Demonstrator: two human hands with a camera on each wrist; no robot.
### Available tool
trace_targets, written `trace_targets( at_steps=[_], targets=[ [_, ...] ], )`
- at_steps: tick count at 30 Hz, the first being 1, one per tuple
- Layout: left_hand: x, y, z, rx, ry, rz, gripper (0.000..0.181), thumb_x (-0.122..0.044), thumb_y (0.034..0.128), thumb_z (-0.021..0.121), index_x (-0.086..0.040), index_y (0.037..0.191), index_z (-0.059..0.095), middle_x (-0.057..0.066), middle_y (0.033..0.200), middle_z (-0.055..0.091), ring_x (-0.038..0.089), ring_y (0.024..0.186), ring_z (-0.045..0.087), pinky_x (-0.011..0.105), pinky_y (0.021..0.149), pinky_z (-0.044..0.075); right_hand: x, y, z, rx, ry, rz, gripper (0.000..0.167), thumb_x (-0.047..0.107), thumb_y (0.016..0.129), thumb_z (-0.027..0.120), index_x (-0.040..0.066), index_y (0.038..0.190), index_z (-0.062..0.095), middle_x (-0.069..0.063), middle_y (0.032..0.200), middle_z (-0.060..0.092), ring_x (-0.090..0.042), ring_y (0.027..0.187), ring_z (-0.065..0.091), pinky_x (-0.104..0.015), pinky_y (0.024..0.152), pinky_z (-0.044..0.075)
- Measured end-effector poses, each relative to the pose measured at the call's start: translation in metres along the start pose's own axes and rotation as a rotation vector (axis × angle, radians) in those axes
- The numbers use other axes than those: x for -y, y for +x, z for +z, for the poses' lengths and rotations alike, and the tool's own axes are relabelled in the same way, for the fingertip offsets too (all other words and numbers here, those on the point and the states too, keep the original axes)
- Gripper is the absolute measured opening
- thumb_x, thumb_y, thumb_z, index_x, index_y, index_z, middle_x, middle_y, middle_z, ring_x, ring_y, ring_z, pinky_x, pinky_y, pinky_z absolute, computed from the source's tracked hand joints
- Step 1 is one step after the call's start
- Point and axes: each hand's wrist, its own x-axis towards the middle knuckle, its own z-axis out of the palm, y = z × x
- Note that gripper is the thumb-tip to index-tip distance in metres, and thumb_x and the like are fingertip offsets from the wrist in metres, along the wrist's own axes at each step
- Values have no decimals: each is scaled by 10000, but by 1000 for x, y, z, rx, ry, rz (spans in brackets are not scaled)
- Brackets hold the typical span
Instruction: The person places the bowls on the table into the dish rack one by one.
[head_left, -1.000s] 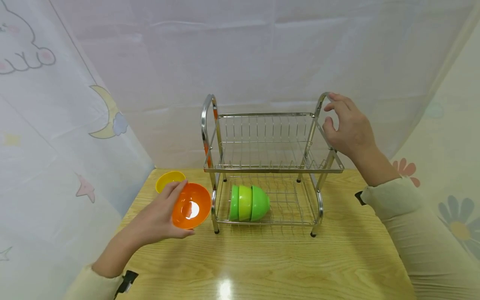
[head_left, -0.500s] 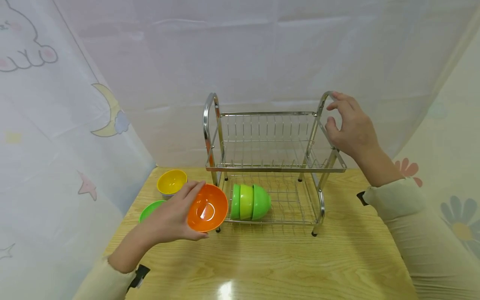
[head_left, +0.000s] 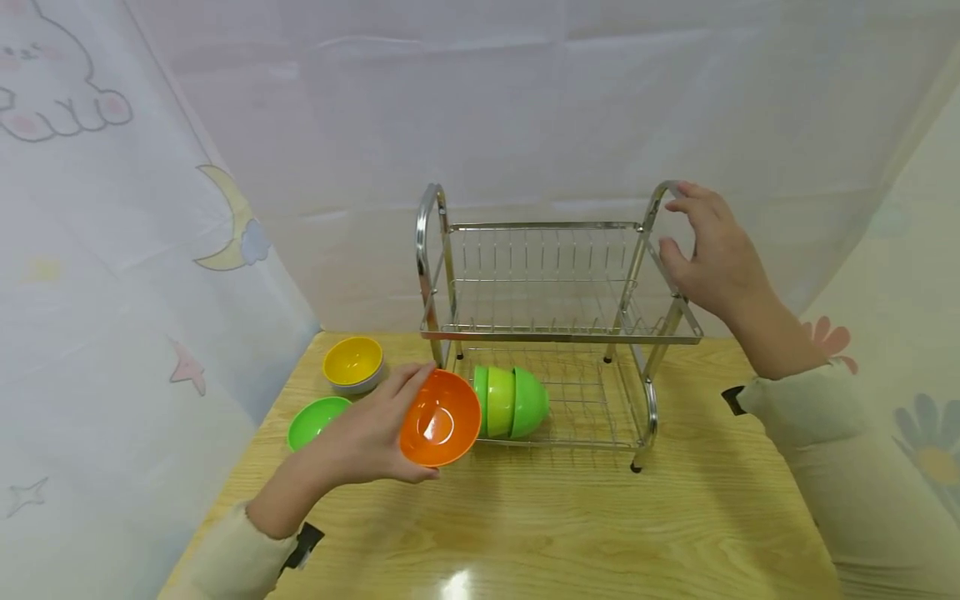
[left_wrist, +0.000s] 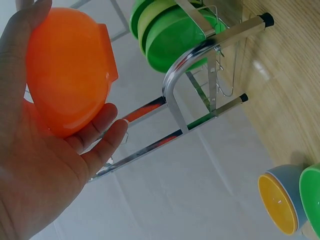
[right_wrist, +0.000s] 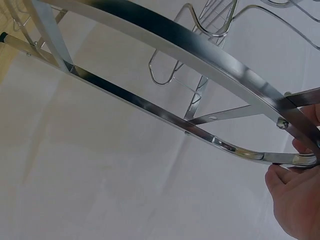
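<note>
My left hand [head_left: 367, 437] grips an orange bowl [head_left: 441, 421] by its side, fingers above and thumb below, its hollow facing me. The bowl is held in front of the lower left corner of a two-tier metal dish rack [head_left: 562, 338]. Its underside and foot show in the left wrist view. On the rack's lower tier, a green bowl [head_left: 531, 404], a yellow-green bowl [head_left: 500, 402] and another green bowl [head_left: 481, 385] stand on edge, nested together. My right hand [head_left: 716, 262] holds the rack's upper right rail [right_wrist: 240, 150] with its fingertips; the right wrist view cuts off most of that hand.
Left of the rack, a yellow bowl [head_left: 352, 360] sits inside a grey-blue bowl [head_left: 362, 387] on the wooden table [head_left: 570, 533]. A green bowl [head_left: 315, 423] lies nearer me, partly behind my left forearm. A pale cloth [head_left: 525, 108] hangs behind the rack.
My left hand has carried the orange bowl rightward to the rack's left front corner, uncovering the green bowl at left. The right hand stays on the rail. The view has shifted slightly.
</note>
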Motion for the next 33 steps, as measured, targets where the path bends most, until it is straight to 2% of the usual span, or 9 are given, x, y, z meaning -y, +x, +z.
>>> trace_targets(
  at_steps=[4,7,9,11,14,18,21,26,33],
  targets=[
    [-4,2,2,10,-5,5,1303,-638,632,872,-95,1616,212,58,1548,364,211,1166,605,366,894,576,3,-5,-4,59,1,23,579,182,1002,521,-44,1514,370,-114,1669,213,-438,1143,506,-635,999,377],
    [-6,6,5,19,-16,9,1309,-641,631,872,-95,1618,209,57,1543,367,207,1167,601,367,895,575,9,-14,-8,64,-4,9,621,181,1000,538,-56,1534,328,-141,1672,183,-417,1258,466,-606,1116,319],
    [-8,8,8,25,-27,13,1313,-647,629,869,-89,1618,209,54,1541,367,204,1182,592,366,911,570,16,-21,-10,36,9,-15,625,156,983,569,-66,1522,345,-174,1660,198,-389,1458,304,-589,1199,224],
    [-10,11,10,31,-45,22,1313,-655,631,865,-80,1615,213,55,1540,365,206,1205,579,364,929,564,26,-31,-11,-19,26,-58,620,124,957,612,-65,1500,382,-209,1637,235,-347,1554,116,-555,1237,150],
    [-13,16,13,36,-68,32,1312,-680,638,848,-80,1615,210,56,1545,358,212,1236,565,363,953,554,41,-45,-8,-135,72,-163,589,126,928,616,-87,1449,441,-247,1590,313,-374,1531,192,-527,1238,182],
    [-17,23,16,39,-89,26,1316,-698,645,834,-123,1628,175,59,1561,341,230,1280,542,374,972,545,60,-60,2,-265,137,-314,590,312,985,553,-117,1382,482,-281,1510,404,-418,1460,325,-471,1227,242],
    [-21,27,18,32,-98,22,1320,-677,637,852,-131,1629,172,65,1565,333,241,1301,526,382,990,536,74,-70,12,-319,182,-367,641,422,1021,507,-136,1336,502,-289,1455,457,-415,1423,383,-416,1222,266],
    [-28,33,22,21,-138,14,1318,-630,628,884,-106,1622,195,60,1583,313,262,1327,511,401,1013,524,91,-86,28,-381,256,-420,600,397,1037,513,-157,1267,537,-286,1391,526,-364,1406,442,-371,1208,302],
    [-36,40,34,-26,-192,-2,1329,-595,621,909,-141,1630,173,33,1569,310,268,1251,563,400,958,553,111,-103,51,-507,391,-560,461,258,1027,547,-193,1122,559,-313,1235,595,-292,1331,539,-343,1153,391]
  ],
)
